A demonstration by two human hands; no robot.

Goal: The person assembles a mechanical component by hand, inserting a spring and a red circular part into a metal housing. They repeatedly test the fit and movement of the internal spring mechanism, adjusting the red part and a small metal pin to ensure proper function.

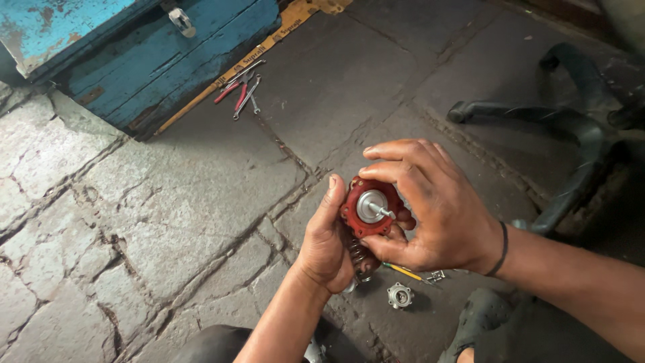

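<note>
Red rubber diaphragm disc with metal centre stem (370,207), pinched between left hand (329,245) and right hand (430,208) above the stone floor (201,202), could spring loose should the coil spring (357,254) beneath it kick.

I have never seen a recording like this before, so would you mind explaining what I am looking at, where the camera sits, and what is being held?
There is no machine here: a person works with two bare hands, filmed by one camera worn on the head, looking down. The left hand and right hand together hold a round red diaphragm part with a metal disc and short stem at its centre; a coil spring hangs beneath it. Below is a stone-paved floor. On it, near the hands, lie a small round metal fitting and a yellow-handled tool. Farther off, red-handled pliers and spanners lie beside a worn blue wooden box. Black curved pieces lie at the right.
</note>
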